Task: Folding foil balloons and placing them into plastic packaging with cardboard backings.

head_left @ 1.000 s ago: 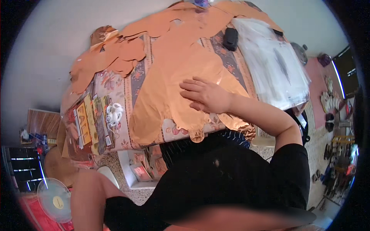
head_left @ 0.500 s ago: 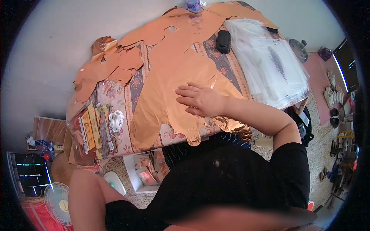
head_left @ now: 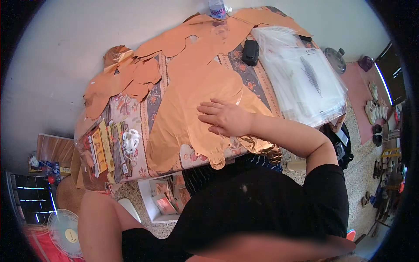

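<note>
My right hand (head_left: 228,118) lies flat, fingers stretched, on a large copper-coloured foil balloon (head_left: 174,126) that is flat and uninflated. Its shiny underside (head_left: 262,146) curls up beside my wrist, and a rounded tab (head_left: 217,161) hangs over the table's near edge. More flat foil balloons (head_left: 170,39) spread toward the wall, and a separate cluster of them (head_left: 118,83) lies at the left. My left arm (head_left: 98,218) is bent at the lower left; its hand is out of view.
A stack of clear plastic bags (head_left: 301,78) covers the table's right side, near a small black case (head_left: 250,52). At the left lie cardboard-topped packets (head_left: 102,148) and coiled white ribbon (head_left: 131,140). A bottle (head_left: 217,9) stands at the back. Below are a white box (head_left: 150,205) and a fan (head_left: 65,233).
The view has shifted slightly. My right hand stays flat on the foil balloon, and nothing has been picked up or let go.
</note>
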Available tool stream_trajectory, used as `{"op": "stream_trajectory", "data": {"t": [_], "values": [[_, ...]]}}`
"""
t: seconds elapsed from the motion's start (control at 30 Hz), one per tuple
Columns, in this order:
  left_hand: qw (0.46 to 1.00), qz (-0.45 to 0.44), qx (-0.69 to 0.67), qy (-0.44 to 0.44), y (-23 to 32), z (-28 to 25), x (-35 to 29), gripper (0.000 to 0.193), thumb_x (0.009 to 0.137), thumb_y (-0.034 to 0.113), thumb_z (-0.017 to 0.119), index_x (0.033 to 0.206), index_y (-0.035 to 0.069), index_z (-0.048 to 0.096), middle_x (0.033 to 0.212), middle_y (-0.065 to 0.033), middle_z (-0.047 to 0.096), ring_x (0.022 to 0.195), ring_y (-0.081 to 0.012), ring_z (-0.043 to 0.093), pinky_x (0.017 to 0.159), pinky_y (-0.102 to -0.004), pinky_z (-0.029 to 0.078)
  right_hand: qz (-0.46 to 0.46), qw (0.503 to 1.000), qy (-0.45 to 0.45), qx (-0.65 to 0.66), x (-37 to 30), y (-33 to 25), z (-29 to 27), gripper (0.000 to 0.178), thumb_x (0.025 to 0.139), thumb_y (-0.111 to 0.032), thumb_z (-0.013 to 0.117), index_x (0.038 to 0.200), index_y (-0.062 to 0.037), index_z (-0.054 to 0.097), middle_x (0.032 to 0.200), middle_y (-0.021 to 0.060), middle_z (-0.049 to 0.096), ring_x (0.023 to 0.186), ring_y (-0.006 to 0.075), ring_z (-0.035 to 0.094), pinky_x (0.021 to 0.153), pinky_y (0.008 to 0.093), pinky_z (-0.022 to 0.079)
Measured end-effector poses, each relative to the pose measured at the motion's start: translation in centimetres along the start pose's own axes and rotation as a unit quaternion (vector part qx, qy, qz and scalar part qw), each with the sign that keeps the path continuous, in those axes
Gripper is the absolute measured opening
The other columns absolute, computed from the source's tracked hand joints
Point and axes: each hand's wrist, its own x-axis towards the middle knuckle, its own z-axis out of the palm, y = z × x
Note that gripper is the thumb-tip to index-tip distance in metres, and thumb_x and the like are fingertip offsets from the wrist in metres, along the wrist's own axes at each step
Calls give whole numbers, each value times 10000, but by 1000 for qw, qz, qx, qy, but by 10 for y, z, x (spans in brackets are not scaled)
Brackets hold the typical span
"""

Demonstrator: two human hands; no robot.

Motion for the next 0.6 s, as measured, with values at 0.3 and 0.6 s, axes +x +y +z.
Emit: {"op": "stream_trajectory", "data": {"t": [0.3, 0.6], "values": [[998, -10, -38, -49, -4, 23, 47, 262, 876, 177, 619, 1083, 16, 624, 1016, -148, 659, 921, -256, 657, 795, -370, 513, 1, 1000, 6, 2, -1, 1, -7, 419, 841, -209, 614, 1212, -30, 537, 1349, 159, 475, 1300, 310, 412, 1105, 464, 298], [998, -24, -65, -10, -8, -62, 301, 268, 888, 201, 615, 1078, 13, 628, 1020, -151, 669, 931, -263, 666, 799, -380, 515, -9, 1000, 2, 3, -3, 6, -2, 417, 831, -207, 617, 1205, -41, 533, 1326, 175, 484, 1279, 326, 422, 1075, 473, 319]]}}
